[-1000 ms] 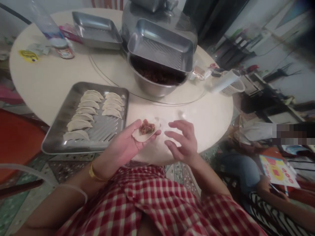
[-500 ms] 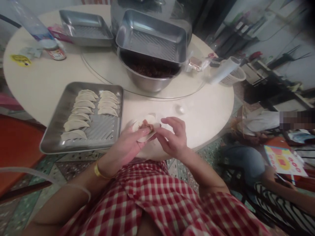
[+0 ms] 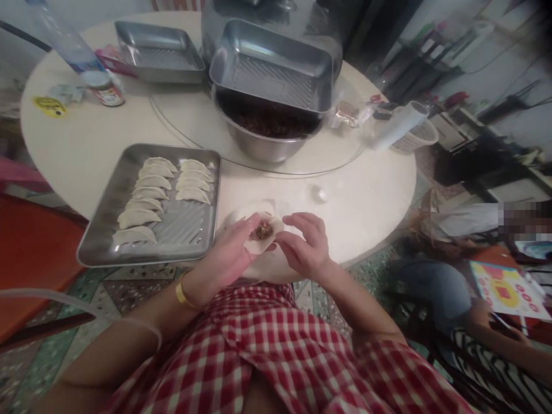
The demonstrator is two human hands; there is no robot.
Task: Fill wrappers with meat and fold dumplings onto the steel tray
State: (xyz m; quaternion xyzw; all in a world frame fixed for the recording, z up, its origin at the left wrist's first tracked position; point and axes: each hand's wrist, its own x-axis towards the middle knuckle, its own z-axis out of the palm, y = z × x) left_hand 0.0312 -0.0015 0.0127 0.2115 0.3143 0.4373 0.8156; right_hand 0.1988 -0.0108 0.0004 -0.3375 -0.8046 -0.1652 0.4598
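A round dumpling wrapper (image 3: 259, 247) with brown minced filling (image 3: 262, 230) rests in my left hand (image 3: 233, 247), whose thumb lies along its near edge. My right hand (image 3: 307, 244) pinches the wrapper's right edge between thumb and fingers. Below and behind it, more pale wrappers (image 3: 248, 208) lie partly hidden by my hands. To the left, a metal tray (image 3: 172, 253) holds two rows of folded dumplings (image 3: 140, 217). Beyond my hands stands a steel bowl (image 3: 267, 150) of dark filling (image 3: 276, 125).
A deep metal pan (image 3: 276, 63) sits on the bowl, with another pan (image 3: 159, 54) at the back left. A jar (image 3: 106, 91) and a plastic bottle (image 3: 64, 40) stand far left. A white basket (image 3: 420, 137) is at the right edge. A person (image 3: 435, 282) sits at right.
My left thumb has drawn back from the filling, which now shows more fully. The wrapper is cupped higher and shifted slightly right. My right fingers stay at its edge.
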